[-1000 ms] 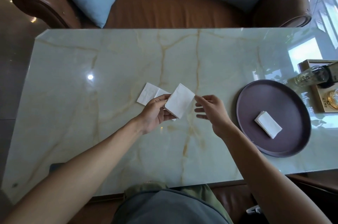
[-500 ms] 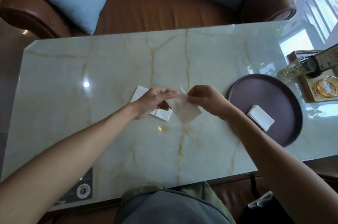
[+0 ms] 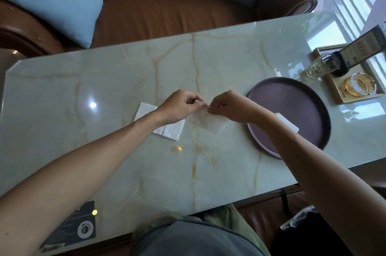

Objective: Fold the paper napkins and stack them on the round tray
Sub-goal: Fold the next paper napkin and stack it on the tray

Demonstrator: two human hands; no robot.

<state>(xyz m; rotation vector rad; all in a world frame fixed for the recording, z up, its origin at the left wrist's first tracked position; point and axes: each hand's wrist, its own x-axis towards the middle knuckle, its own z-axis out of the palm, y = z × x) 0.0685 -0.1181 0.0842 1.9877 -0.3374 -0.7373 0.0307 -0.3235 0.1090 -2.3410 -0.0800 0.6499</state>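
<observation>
My left hand and right hand meet at mid-frame, fingertips pinched together on the top edge of one napkin, which hangs just above the table. More napkins lie flat under my left wrist; a folded one sits on the tray at right, partly hidden by my forearm. The paper is thin: pulling my pinches apart could tear it, and an uneven crease would make the stack lean. The marble top is glossy, so a loose napkin may slide. A brown sofa with blue cushions fills the top; a wooden box with bottles sits upper right.
</observation>
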